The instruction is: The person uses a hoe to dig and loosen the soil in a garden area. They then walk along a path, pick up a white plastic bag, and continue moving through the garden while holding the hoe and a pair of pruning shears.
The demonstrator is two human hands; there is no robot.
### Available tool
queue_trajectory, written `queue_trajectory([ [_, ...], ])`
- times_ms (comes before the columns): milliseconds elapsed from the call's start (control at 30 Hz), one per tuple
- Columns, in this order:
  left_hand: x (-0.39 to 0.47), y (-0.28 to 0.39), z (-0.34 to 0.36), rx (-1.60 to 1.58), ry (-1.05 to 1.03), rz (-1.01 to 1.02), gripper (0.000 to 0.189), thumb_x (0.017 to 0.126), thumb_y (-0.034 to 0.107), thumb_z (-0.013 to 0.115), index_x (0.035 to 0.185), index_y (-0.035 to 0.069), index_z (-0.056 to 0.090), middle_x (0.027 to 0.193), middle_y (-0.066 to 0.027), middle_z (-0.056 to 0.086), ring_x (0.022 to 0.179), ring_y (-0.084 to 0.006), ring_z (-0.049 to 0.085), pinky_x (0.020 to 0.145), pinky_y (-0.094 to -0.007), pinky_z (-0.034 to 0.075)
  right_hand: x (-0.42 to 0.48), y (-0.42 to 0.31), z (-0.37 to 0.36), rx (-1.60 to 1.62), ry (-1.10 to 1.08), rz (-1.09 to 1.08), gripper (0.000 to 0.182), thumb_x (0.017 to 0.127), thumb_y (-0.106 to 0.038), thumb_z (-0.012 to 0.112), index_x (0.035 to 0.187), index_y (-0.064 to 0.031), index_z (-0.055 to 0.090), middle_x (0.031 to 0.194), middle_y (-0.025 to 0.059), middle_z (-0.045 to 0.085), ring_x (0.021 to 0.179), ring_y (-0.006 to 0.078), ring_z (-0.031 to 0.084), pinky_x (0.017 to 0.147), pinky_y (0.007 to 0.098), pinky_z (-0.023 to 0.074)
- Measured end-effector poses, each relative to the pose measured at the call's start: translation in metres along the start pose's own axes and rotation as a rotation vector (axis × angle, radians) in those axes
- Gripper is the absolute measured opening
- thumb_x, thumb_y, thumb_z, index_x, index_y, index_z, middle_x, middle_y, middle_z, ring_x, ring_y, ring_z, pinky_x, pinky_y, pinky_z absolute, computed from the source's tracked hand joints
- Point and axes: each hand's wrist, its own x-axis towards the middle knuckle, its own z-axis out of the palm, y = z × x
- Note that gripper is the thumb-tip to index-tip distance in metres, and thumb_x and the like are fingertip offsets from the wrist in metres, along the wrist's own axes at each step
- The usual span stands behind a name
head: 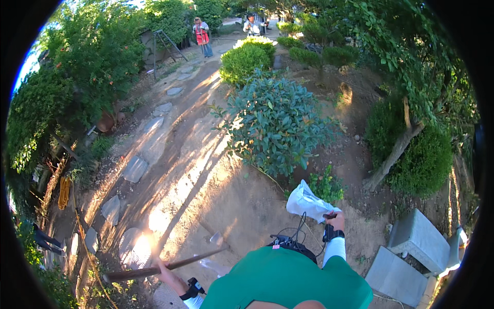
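Observation:
My left hand (164, 272) is closed around the wooden handle (187, 262) of a long tool. The handle slants across the lower left, and a small metal blade (217, 238) shows by its far end, like that of a hoe. A white bag (308, 202), plastic by its look, is gripped at one end in my right hand (336, 221) and held out over the bare soil. Something dark sits under the right thumb, too small to name. Below the handle, beside my green top, a piece of clear plastic (211, 265) is partly visible.
A leafy shrub (276, 123) grows ahead of me. Stepping stones (135, 168) line the dirt path at left, near a coil of yellow rope (64, 193). Concrete blocks (420, 241) lie at right, below a leaning tree trunk (395, 156). Two people (201, 36) are farther back.

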Motion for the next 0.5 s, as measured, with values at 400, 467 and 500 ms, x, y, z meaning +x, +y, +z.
queue_trajectory([
  [400, 0.020, -0.040, 0.018, 0.033, 0.046, -0.029, 0.016, 0.088, 0.010, 0.056, 0.079, 0.008, 0.044, 0.068, -0.0002, 0.044, 0.062, -0.0106, 0.045, 0.063, -0.0254, 0.042, -0.027, -0.032, 0.063, 0.024, 0.026, -0.040, 0.006, 0.076, 0.002, 0.050, 0.081, -0.0018, 0.049, 0.068, 0.0086, 0.053, 0.061, 0.0224, 0.053, 0.064, 0.0373, 0.0475],
  [467, 0.032, -0.051, 0.010, 0.034, 0.082, -0.012, 0.015, 0.088, 0.011, 0.058, 0.081, 0.008, 0.045, 0.069, -0.0007, 0.045, 0.062, -0.0111, 0.046, 0.062, -0.0258, 0.043, -0.038, -0.033, 0.093, 0.068, -0.065, -0.011, 0.002, 0.078, 0.000, 0.049, 0.079, -0.0015, 0.050, 0.069, 0.0098, 0.054, 0.061, 0.0227, 0.054, 0.063, 0.0366, 0.0475],
  [500, 0.035, -0.058, 0.011, 0.003, 0.080, 0.019, 0.017, 0.088, 0.012, 0.059, 0.079, 0.008, 0.046, 0.067, -0.0005, 0.046, 0.062, -0.0106, 0.046, 0.060, -0.0259, 0.042, -0.041, -0.037, 0.106, 0.094, -0.110, -0.005, 0.001, 0.079, -0.002, 0.049, 0.078, -0.0014, 0.050, 0.069, 0.0104, 0.055, 0.062, 0.0229, 0.054, 0.062, 0.0362, 0.0475],
])
